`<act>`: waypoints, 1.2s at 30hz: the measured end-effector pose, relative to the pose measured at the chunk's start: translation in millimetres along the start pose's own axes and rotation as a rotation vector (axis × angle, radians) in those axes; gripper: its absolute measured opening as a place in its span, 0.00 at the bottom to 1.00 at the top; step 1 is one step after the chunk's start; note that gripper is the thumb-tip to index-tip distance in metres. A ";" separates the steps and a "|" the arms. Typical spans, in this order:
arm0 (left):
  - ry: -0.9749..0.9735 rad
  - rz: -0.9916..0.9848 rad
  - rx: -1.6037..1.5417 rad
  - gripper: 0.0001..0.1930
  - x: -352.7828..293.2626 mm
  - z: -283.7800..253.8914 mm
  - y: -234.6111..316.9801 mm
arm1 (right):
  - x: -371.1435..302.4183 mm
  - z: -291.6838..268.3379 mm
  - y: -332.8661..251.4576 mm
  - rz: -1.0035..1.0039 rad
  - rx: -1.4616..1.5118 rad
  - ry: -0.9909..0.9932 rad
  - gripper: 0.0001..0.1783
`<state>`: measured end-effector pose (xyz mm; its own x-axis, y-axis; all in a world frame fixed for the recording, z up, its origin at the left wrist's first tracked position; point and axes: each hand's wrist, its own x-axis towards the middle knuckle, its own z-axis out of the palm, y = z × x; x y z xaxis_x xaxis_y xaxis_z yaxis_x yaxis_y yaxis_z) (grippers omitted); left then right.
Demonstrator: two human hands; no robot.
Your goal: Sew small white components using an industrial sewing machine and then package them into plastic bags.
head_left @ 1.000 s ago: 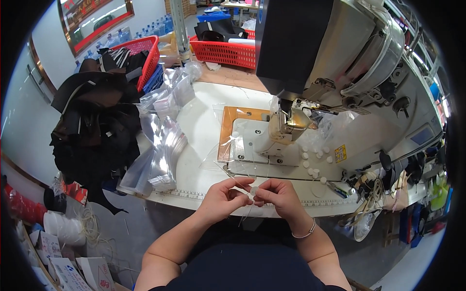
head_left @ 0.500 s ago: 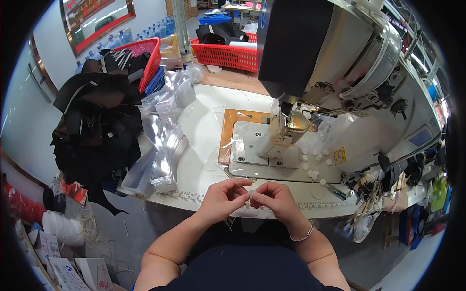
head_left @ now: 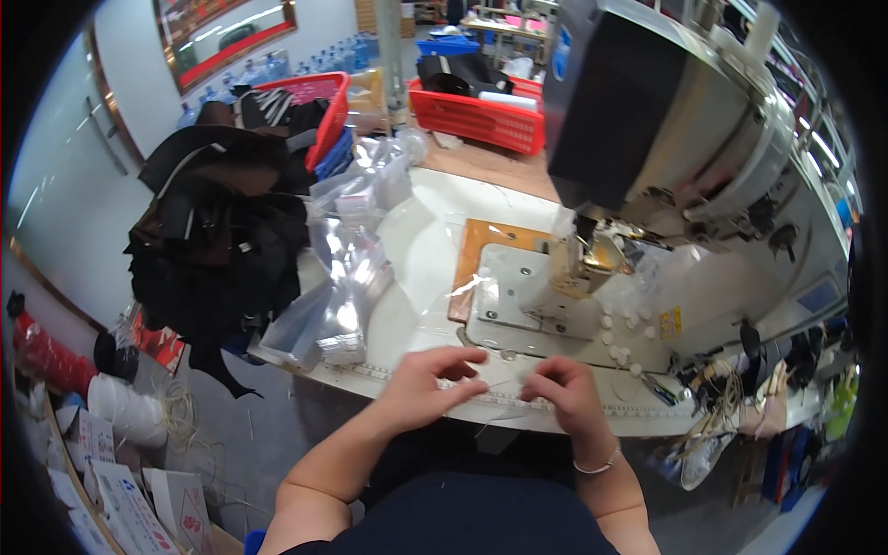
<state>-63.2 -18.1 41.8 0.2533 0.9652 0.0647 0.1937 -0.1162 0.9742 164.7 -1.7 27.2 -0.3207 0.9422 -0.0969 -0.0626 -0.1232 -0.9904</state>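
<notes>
Over the table (head_left: pixel 421 301), holds left hand (head_left: pixel 428 387) spread, right hand (head_left: pixel 566 396) curled, cannot tell on what; could scatter white discs (head_left: pixel 622 354) beside the sewing machine (head_left: pixel 740 264) through a careless rightward sweep.

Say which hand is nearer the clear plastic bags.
Left. The left hand is just to the lower right of the clear plastic bags; the right hand is farther right.

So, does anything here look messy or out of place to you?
No clear damage, but small white discs lie scattered by the sewing machine, not gathered in a container. The black material at left is heaped untidily, one piece dangling below.
</notes>
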 end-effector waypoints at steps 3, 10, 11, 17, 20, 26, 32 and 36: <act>0.453 0.178 0.171 0.11 -2.6 -79.9 -2.5 | -9.1 -29.7 -10.1 -0.067 0.030 0.009 0.03; 0.032 -0.616 0.025 0.22 17.7 -217.1 -50.4 | -8.8 -82.5 4.4 0.044 0.046 0.185 0.01; 0.013 -0.647 -0.065 0.22 20.6 -218.7 -58.1 | -8.7 -83.5 5.5 0.034 0.051 0.192 0.01; -0.119 -0.835 -0.171 0.29 34.5 -205.0 -47.0 | -16.2 -74.8 10.7 0.070 0.154 0.204 0.02; -0.118 -0.804 -0.051 0.42 27.4 -167.5 -37.0 | -19.7 -74.9 19.0 0.059 0.205 0.149 0.03; -0.026 -0.847 -0.099 0.42 -8.3 -125.3 -27.8 | -23.9 -71.1 43.1 0.060 0.520 0.052 0.03; -0.174 -0.648 0.360 0.22 -6.9 -139.5 28.2 | -14.9 13.1 60.0 0.150 1.052 -0.227 0.07; 0.188 0.170 0.944 0.17 37.9 -171.9 20.1 | -1.3 62.9 62.0 0.352 0.938 -0.266 0.06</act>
<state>-212.6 56.4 101.0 0.2086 0.9303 0.3016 0.8684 -0.3180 0.3805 101.8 -30.2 -27.9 -0.6549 0.7204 -0.2284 -0.5988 -0.6790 -0.4246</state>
